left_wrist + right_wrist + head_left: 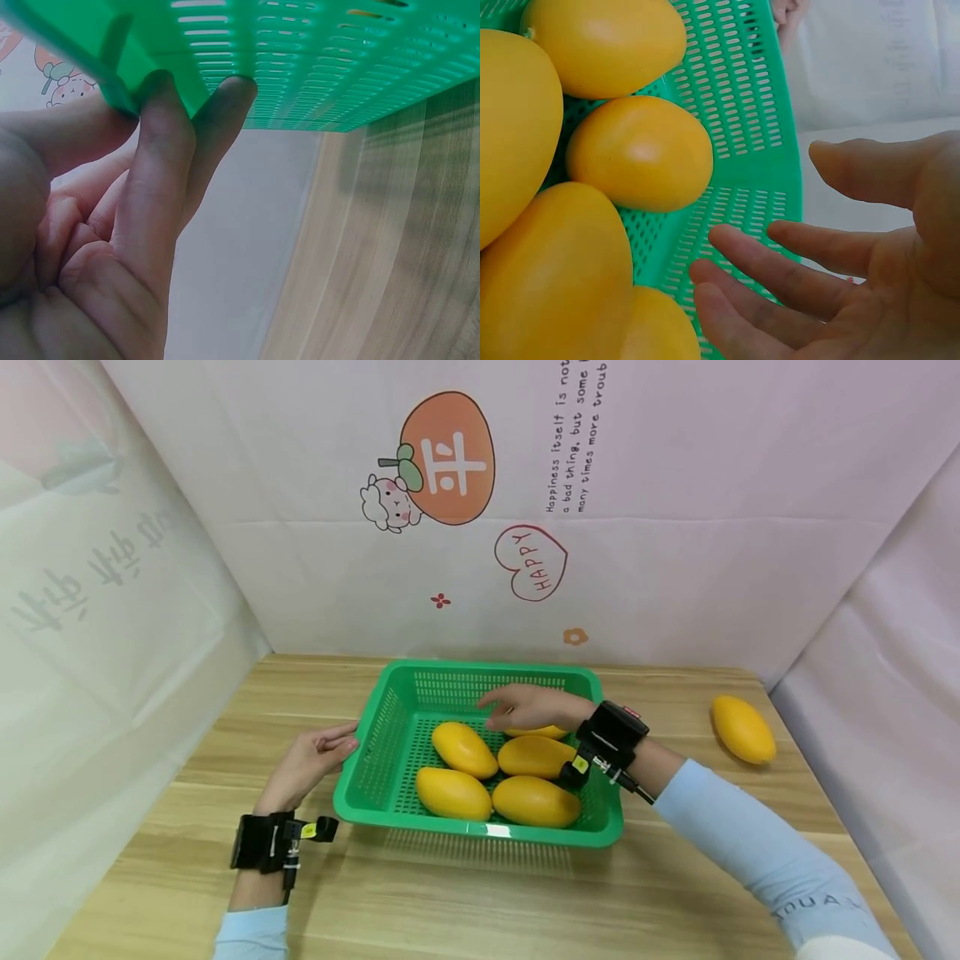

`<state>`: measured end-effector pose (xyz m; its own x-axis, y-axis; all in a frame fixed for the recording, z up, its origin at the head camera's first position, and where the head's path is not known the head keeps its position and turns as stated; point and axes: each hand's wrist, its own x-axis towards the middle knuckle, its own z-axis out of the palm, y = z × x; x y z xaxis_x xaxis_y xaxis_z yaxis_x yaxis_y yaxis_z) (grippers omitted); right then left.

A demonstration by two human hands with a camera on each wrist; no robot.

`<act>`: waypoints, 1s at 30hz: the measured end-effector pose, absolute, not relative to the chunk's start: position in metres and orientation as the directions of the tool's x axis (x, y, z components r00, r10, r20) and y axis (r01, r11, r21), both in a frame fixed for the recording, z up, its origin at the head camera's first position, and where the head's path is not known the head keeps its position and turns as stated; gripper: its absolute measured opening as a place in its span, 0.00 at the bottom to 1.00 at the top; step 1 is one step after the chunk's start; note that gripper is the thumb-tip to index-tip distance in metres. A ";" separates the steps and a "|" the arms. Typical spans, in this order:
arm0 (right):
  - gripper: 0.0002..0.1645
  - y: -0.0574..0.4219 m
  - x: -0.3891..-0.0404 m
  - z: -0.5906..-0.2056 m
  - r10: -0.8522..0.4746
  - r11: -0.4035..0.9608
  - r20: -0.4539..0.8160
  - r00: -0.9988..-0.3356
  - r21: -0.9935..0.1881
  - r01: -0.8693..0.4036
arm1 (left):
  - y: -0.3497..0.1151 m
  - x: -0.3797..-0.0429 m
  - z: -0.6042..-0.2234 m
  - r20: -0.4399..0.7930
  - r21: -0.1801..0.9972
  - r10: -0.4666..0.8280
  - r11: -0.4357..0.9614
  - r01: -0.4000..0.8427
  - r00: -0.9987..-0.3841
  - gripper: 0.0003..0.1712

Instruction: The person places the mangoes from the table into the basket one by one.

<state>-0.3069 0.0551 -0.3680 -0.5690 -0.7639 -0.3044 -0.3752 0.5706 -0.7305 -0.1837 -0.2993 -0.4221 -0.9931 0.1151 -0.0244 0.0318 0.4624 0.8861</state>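
A green plastic basket (420, 821) with slotted walls sits on the wooden table, several yellow mangoes (453, 793) lying inside it. At its left side, my left hand (311, 762) pinches the rim; the left wrist view has the thumb at the rim and two fingers (154, 172) against the outer wall. My right hand (528, 706) hovers over the back right part of the basket, partly covering one mango. In the right wrist view its fingers (772, 270) are spread and relaxed, apart from the nearest mango (641, 154), with nothing held.
Another mango (742, 729) lies alone on the table (480, 902) to the right of the basket. Behind the table rises a white printed cloth (675, 568), and more white cloth hangs at the left and right sides.
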 end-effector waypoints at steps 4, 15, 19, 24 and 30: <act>0.27 0.067 -0.303 -0.363 -0.759 0.556 -0.256 -0.598 -0.733 -0.393 | -0.299 -0.183 -0.421 -0.024 0.889 0.114 0.457 0.031 -0.993 0.32; 0.24 0.095 -0.294 -0.361 -0.744 0.496 -0.156 -0.649 -0.781 -0.381 | -0.300 -0.182 -0.423 -0.018 0.890 0.122 0.454 0.040 -0.992 0.33; 0.24 0.104 -0.292 -0.360 -0.738 0.480 -0.139 -0.661 -0.796 -0.369 | -0.299 -0.182 -0.422 -0.020 0.890 0.122 0.455 0.038 -0.992 0.33; 0.23 0.118 -0.291 -0.361 -0.728 0.459 -0.108 -0.677 -0.810 -0.364 | -0.299 -0.183 -0.422 -0.021 0.892 0.124 0.451 0.038 -0.992 0.33; 0.23 0.138 -0.291 -0.363 -0.696 0.461 -0.099 -0.711 -0.821 -0.336 | -0.300 -0.184 -0.423 -0.026 0.898 0.122 0.439 0.031 -0.992 0.33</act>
